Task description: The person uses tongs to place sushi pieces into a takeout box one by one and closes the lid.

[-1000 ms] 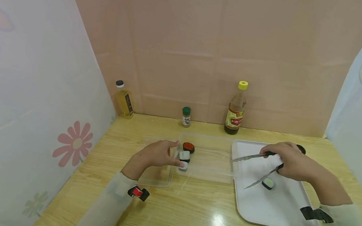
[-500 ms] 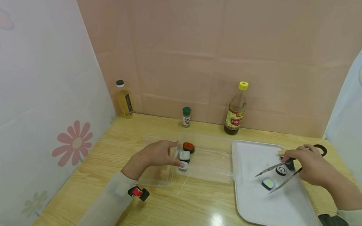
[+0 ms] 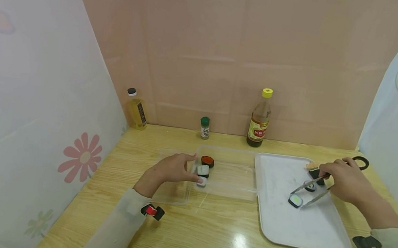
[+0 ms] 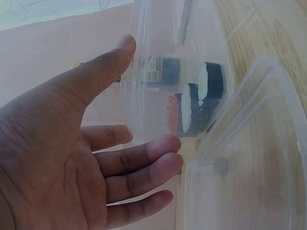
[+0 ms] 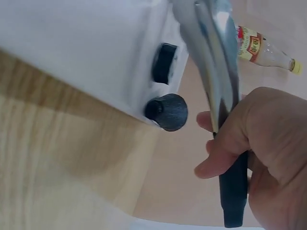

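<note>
My right hand (image 3: 344,181) grips a pair of metal tongs (image 5: 218,52) by the black handles. The tongs' tips straddle a square sushi roll (image 3: 295,201) with a green centre, on the white tray (image 3: 301,234). Another sushi roll (image 3: 309,186) lies just behind it, with a dark nori-wrapped piece (image 3: 315,175) near my fingers. My left hand (image 3: 170,169) stays at the left end of a clear plastic box (image 3: 231,193), fingers loosely extended and thumb at its rim. Inside, a red-topped sushi (image 3: 207,161) and two white-and-black sushi (image 4: 211,81) stand in a row.
A clear lid (image 3: 170,197) lies left of the box, partly under my left hand. Along the back stand an oil bottle (image 3: 137,111), a green-capped spice jar (image 3: 204,129) and a yellow-capped sauce bottle (image 3: 258,125).
My right hand has moved right with the tongs, away from the box side of the tray. The tongs' tips have drawn closer around the green-centred sushi roll. My left hand stays put.
</note>
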`<state>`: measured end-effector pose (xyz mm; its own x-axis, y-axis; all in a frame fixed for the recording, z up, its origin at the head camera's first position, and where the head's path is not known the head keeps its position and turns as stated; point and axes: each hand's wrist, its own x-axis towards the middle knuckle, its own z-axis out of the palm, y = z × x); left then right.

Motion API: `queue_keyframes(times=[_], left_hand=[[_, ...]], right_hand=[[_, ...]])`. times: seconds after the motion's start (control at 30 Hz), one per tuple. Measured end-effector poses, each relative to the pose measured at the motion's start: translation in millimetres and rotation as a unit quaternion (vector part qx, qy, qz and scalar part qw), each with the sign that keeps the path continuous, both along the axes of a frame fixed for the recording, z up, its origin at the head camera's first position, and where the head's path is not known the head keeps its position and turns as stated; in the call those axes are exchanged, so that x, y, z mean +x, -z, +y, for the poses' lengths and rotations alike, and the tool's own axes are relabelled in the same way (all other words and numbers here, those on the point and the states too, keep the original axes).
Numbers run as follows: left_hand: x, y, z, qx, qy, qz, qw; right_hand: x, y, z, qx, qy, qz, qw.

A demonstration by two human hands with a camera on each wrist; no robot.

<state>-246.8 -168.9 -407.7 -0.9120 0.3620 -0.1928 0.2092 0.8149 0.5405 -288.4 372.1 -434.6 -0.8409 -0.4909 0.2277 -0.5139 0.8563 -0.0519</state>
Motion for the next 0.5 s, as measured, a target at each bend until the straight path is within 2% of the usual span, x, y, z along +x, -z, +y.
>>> queue_keyframes(times=[0.1,0.27,0.37,0.5], left_hand=[[1.0,-0.5,1.1,0.0,0.001,-0.002,1.0],[1.3,-1.1,1.7,0.004,0.002,0.001,1.0],[1.0,-1.4,1.3,0.005,0.001,0.002,1.0],[0.9,-1.6,1.0,0.003,0.001,0.003,1.0]], right_hand=[[2.5,3.4,-0.5,-0.003,0.009,0.01,0.9999],[4.0,5.2,-2.8,-0.019,0.009,0.071,0.9973],[3.7,3.8,-4.1,-0.036,0.013,0.06,0.9975],[3.0,0.8,-8.3,-0.075,0.022,0.024,0.9967]])
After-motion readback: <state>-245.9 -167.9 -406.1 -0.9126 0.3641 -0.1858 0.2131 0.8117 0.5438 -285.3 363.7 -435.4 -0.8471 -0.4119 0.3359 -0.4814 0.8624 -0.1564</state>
